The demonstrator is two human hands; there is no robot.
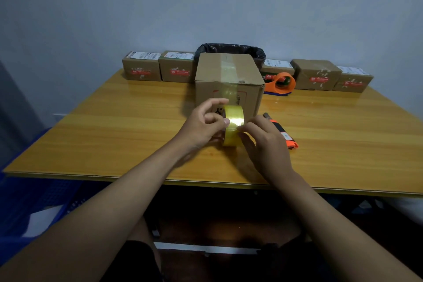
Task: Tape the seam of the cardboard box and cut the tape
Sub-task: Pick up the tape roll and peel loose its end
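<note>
1. Small cartons (pixel 141 68) at the back of the tabletop: white shipping labels on top, red printed bands on the fronts, all too small to read.
2. Cardboard box (pixel 229 80): red and dark print on the front face, partly hidden, illegible.
</note>
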